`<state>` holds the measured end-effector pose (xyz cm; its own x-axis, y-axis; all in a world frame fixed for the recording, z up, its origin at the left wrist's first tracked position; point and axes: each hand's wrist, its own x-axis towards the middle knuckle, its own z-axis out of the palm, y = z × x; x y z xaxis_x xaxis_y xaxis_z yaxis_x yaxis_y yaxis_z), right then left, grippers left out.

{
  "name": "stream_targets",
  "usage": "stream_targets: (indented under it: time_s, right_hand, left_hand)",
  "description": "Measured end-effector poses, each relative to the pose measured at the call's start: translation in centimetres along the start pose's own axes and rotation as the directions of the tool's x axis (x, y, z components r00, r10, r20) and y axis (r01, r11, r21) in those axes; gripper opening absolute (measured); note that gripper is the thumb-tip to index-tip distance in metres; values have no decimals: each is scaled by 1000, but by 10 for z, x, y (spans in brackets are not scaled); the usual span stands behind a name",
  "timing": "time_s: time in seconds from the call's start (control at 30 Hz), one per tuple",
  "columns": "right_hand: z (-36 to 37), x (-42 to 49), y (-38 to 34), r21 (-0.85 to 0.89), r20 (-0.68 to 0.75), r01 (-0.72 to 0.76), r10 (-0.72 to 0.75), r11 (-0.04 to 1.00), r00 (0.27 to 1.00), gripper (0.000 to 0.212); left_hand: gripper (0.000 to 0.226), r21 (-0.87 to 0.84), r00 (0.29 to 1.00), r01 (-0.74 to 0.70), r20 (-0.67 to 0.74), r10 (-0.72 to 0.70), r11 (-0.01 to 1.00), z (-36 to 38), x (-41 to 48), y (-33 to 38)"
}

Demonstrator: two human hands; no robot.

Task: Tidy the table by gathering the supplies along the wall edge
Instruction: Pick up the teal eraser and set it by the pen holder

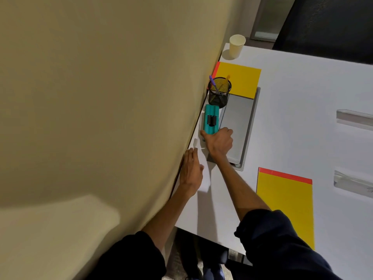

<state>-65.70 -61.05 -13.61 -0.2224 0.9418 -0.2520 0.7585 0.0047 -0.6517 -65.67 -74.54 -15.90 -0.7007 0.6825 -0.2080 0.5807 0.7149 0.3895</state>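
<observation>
Resting against the wall edge of the white bench (292,110), teal hole punch (211,122), just beside a black mesh pen cup (219,96). Right hand (219,142) clasping the punch's near end, grip closed around it. Left hand (191,170) flat, fingers released, near the wall (101,98).

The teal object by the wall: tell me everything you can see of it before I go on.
The teal object is a long, ribbed block, plastic by its look, with a black cylindrical part set across its middle. It lies flat on the white table, lengthwise along the wall, just near of the black mesh pen cup and beside the grey recessed panel. The right hand touches its near end; whether it grips or pushes is unclear. The left hand is apart from it.
</observation>
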Motion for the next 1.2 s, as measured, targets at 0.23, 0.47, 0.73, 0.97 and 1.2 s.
stream_targets:
  time_s: [0.23,0.47,0.73,0.97,1.2]
  right_hand:
    - [19,3,5,-11,26,-41,42,999,999,83]
    - [30,-2,1,-21,51,-48,49,999,997,87]
    - [28,-3,2,-64,56,6,-2,998,998,89]
    - [21,0,13,-148,128,79,-60,986,990,85]
    - [19,0,9,-94,156,60,-45,994,987,81]
  left_hand:
    - [81,116,969,-18,248,-11,993,13,2,-16]
    - [87,262,949,-105,315,18,959,19,2,-24]
    - [87,278,943,-115,331,17,954,17,2,-23]
    - [88,286,939,-92,343,-12,954,13,2,-21]
    - [86,267,946,-108,322,17,958,10,0,-20]
